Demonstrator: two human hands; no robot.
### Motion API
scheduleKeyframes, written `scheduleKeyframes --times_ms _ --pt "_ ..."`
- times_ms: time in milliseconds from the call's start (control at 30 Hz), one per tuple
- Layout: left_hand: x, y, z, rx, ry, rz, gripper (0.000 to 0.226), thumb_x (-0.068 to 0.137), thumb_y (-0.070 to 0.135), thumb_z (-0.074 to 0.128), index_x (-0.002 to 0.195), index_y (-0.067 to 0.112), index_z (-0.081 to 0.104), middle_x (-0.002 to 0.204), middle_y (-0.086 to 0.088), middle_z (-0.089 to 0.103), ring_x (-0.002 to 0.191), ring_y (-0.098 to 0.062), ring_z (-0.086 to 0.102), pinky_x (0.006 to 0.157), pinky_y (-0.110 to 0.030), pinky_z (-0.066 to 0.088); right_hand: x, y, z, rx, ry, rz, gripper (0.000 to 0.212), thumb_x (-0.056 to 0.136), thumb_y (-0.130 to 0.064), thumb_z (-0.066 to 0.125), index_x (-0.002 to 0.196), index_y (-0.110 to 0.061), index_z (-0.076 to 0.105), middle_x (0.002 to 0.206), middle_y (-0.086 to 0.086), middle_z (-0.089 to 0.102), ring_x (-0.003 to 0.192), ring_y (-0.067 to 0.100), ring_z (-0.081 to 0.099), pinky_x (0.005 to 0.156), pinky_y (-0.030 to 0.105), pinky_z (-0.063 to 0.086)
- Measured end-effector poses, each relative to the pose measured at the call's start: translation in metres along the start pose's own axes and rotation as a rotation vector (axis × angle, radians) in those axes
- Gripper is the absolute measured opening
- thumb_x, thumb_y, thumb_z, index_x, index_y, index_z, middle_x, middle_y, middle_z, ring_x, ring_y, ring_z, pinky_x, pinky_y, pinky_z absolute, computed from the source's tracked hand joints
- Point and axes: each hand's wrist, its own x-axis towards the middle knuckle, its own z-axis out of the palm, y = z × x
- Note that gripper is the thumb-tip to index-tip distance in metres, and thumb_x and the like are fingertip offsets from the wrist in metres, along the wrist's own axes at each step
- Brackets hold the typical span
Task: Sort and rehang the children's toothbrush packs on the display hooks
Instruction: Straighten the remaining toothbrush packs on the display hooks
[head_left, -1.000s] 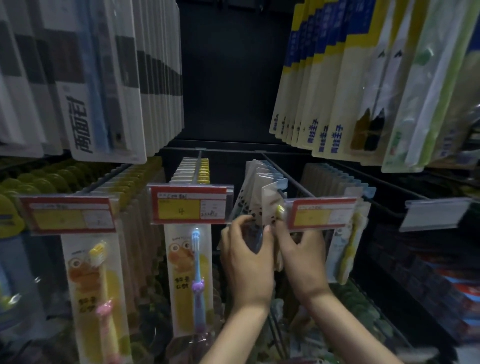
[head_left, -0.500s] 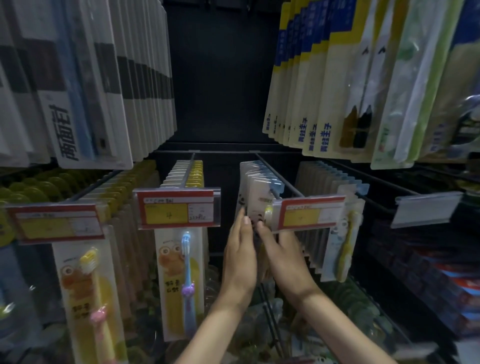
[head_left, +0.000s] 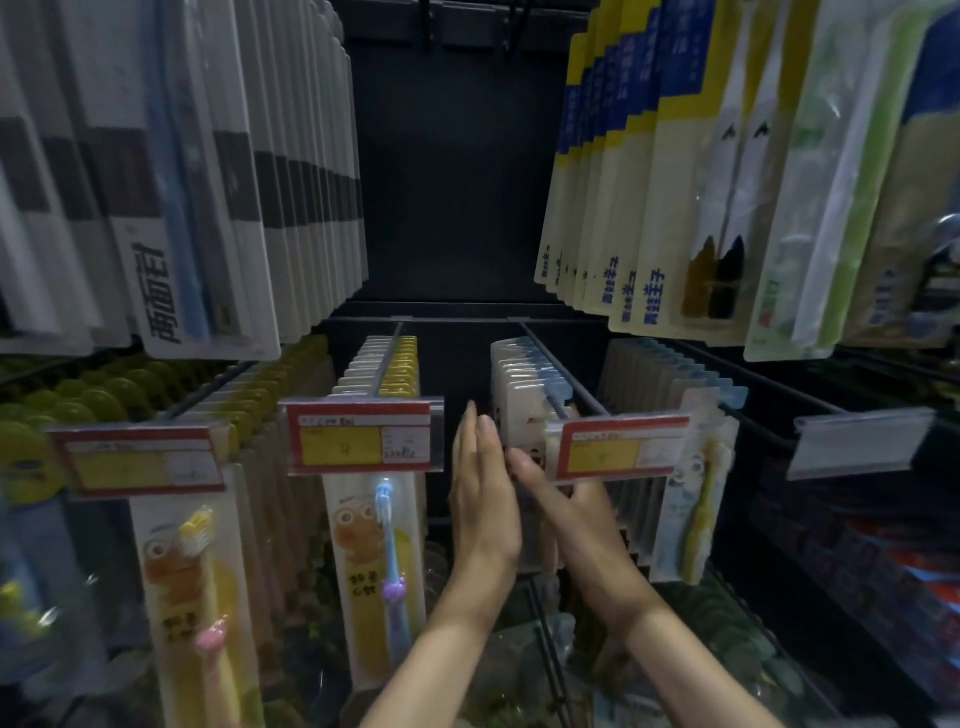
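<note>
Children's toothbrush packs hang in rows on metal hooks. A row of white and blue panda packs (head_left: 522, 384) hangs on the middle hook (head_left: 556, 402), behind a red and yellow price tag (head_left: 618, 449). My left hand (head_left: 483, 499) is held flat, fingers straight, against the left side of the front panda pack. My right hand (head_left: 566, 499) reaches under the price tag with its fingers against the front of that pack. To the left hang yellow cartoon packs, one with a blue brush (head_left: 387, 551), one with a yellow and pink brush (head_left: 200, 587).
Adult toothbrush packs hang above, white ones (head_left: 218, 197) on the left and blue and yellow ones (head_left: 639, 197) on the right. Another row of panda packs (head_left: 685, 467) hangs right of my hands. An unmarked tag holder (head_left: 857, 441) juts out at right.
My hands let go of the front panda pack's top and flattened against it, pushing the packs back along the hook. The loose fan of packs is now squared up.
</note>
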Motion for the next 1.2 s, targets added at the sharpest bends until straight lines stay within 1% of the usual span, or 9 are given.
scheduleKeyframes --times_ms 133,200,333,467,700,833,1033,1100,1200 --pt "0.023 0.001 0.005 -0.158 -0.029 -0.140 0.086 0.087 0.088 0.024 0.155 0.040 0.041 0.151 0.003 0.057 0.135 -0.015 0.056 0.095 -0.028 0.046 0.011 0.007 -0.003 0.006 -0.011 0.038 0.087 0.081 -0.063 0.078 0.154 -0.030 0.046 0.141 -0.011 0.065 0.130 0.008 0.062 0.113 0.044 0.049" --pt "0.029 -0.002 0.006 -0.149 -0.071 -0.139 0.085 0.092 0.083 0.016 0.150 0.033 0.052 0.137 -0.004 0.069 0.126 -0.022 0.066 0.098 -0.037 0.053 0.017 0.008 -0.004 0.029 -0.034 0.045 0.068 0.081 -0.053 0.077 0.142 -0.029 0.058 0.129 -0.012 0.072 0.122 0.007 0.066 0.103 0.031 0.054" --pt "0.023 -0.008 0.006 -0.174 -0.152 -0.178 0.104 0.084 0.093 0.020 0.145 0.018 0.059 0.133 -0.012 0.070 0.128 -0.030 0.064 0.113 -0.055 0.047 0.023 0.011 -0.005 0.093 -0.046 0.050 0.050 0.082 -0.038 0.078 0.128 -0.021 0.066 0.118 -0.006 0.076 0.113 0.009 0.071 0.084 0.014 0.056" --pt "0.018 -0.015 0.006 -0.164 -0.149 -0.193 0.097 0.081 0.096 0.030 0.141 0.027 0.063 0.134 -0.006 0.070 0.130 -0.026 0.063 0.115 -0.053 0.044 0.021 0.011 -0.003 0.028 -0.033 0.068 0.029 0.093 -0.030 0.077 0.121 -0.028 0.069 0.110 -0.016 0.077 0.108 0.002 0.071 0.080 0.010 0.055" --pt "0.001 0.007 -0.009 -0.034 0.015 0.041 0.053 0.103 0.059 0.038 0.153 0.043 0.042 0.152 0.019 0.050 0.133 0.010 0.048 0.089 -0.006 0.042 0.013 -0.003 -0.006 -0.074 0.017 -0.074 0.077 0.085 -0.049 0.083 0.146 -0.015 0.052 0.129 -0.002 0.072 0.121 0.012 0.069 0.105 0.043 0.056" --pt "0.001 0.023 -0.011 -0.047 -0.016 0.091 0.048 0.107 0.051 0.037 0.155 0.049 0.035 0.143 0.037 0.039 0.105 0.043 0.036 0.074 0.012 0.035 0.008 -0.017 -0.006 0.000 0.038 -0.087 0.102 0.072 -0.081 0.072 0.149 -0.019 0.050 0.142 0.002 0.063 0.133 0.022 0.060 0.113 0.055 0.047" --pt "0.014 0.048 -0.004 0.033 -0.077 0.095 0.063 0.100 0.065 0.026 0.160 0.045 0.029 0.159 0.029 0.031 0.143 0.011 0.028 0.117 -0.022 0.023 0.001 -0.028 -0.002 -0.010 0.035 -0.077 0.137 0.047 -0.100 0.065 0.145 -0.006 0.050 0.133 0.008 0.065 0.124 0.025 0.063 0.109 0.051 0.049" --pt "0.025 0.052 -0.002 0.026 -0.074 0.057 0.065 0.101 0.069 0.022 0.160 0.042 0.032 0.164 0.021 0.032 0.149 0.001 0.029 0.120 -0.029 0.025 0.000 -0.032 -0.006 -0.041 0.047 -0.064 0.125 0.052 -0.097 0.066 0.132 -0.002 0.056 0.130 0.020 0.065 0.123 0.033 0.063 0.108 0.056 0.049" --pt "0.040 0.056 0.001 -0.004 -0.098 -0.012 0.072 0.095 0.077 0.023 0.153 0.042 0.045 0.156 0.012 0.050 0.143 -0.007 0.046 0.119 -0.038 0.037 0.009 -0.018 -0.012 0.056 0.130 -0.002 0.038 0.093 -0.050 0.070 0.098 -0.013 0.061 0.092 0.006 0.075 0.089 0.001 0.073 0.090 0.044 0.052"
